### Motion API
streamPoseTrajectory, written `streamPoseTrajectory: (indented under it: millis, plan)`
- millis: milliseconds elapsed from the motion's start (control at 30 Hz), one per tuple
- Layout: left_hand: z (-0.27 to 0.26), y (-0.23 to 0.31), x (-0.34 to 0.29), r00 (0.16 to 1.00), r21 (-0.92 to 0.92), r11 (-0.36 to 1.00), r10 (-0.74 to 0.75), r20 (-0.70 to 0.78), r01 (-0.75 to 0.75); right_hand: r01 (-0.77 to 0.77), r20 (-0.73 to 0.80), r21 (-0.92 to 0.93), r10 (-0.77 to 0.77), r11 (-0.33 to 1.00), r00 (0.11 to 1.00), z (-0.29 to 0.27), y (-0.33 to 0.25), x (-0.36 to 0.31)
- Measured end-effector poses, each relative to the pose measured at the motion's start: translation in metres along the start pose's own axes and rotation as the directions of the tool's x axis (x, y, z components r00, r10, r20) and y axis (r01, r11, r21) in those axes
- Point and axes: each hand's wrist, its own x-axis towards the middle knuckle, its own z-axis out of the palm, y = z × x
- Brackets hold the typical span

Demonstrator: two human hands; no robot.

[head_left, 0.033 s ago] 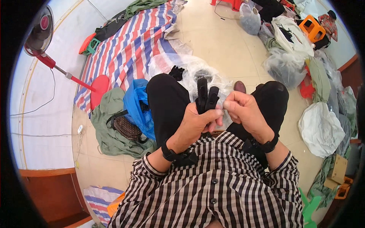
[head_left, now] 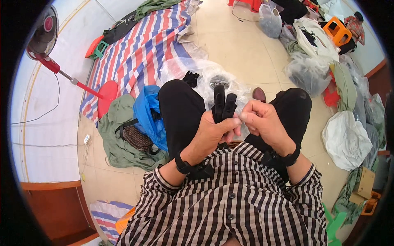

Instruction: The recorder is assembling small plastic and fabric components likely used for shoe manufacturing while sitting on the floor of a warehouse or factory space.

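Note:
My left hand (head_left: pixel 210 133) is closed around a black glove (head_left: pixel 219 101), two of its fingers standing up above my thumb. The lower part of the glove is hidden by my hand. Right beside my left thumb tip, the thumb and forefinger of my right hand (head_left: pixel 264 123) are pinched together. Whatever lies between those fingertips is too small to make out. Both hands are over my lap, between my knees. Another black glove (head_left: pixel 190 78) lies past my left knee on clear plastic sheeting (head_left: pixel 174 69).
At left are a red standing fan (head_left: pixel 88 89), a blue plastic bag (head_left: pixel 145 112) and green cloth (head_left: pixel 108 127). Striped sheeting (head_left: pixel 139 45) covers the floor beyond. Filled bags (head_left: pixel 305 74), a white sack (head_left: pixel 347 141) and an orange stool (head_left: pixel 337 30) line the right, with another person (head_left: pixel 356 26) there.
My right fingertips have shifted very slightly left and down towards my left thumb. The glove's upright fingers have tilted a little; my left hand keeps its hold.

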Motion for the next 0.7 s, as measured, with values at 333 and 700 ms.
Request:
streamPoseTrajectory:
  millis: [333, 700]
  plan:
    - [-0.033, 0.017, 0.018, 0.981, -0.097, 0.985, 0.130, -0.145, -0.145, 0.090, -0.012, 0.075, -0.089, 0.993, 0.996, -0.019, 0.006, 0.019]
    - [-0.069, -0.017, 0.025, 0.986, -0.131, 0.990, -0.076, -0.146, 0.057, -0.245, -0.102, 0.279, 0.282, 0.929, 0.954, -0.039, 0.054, 0.049]
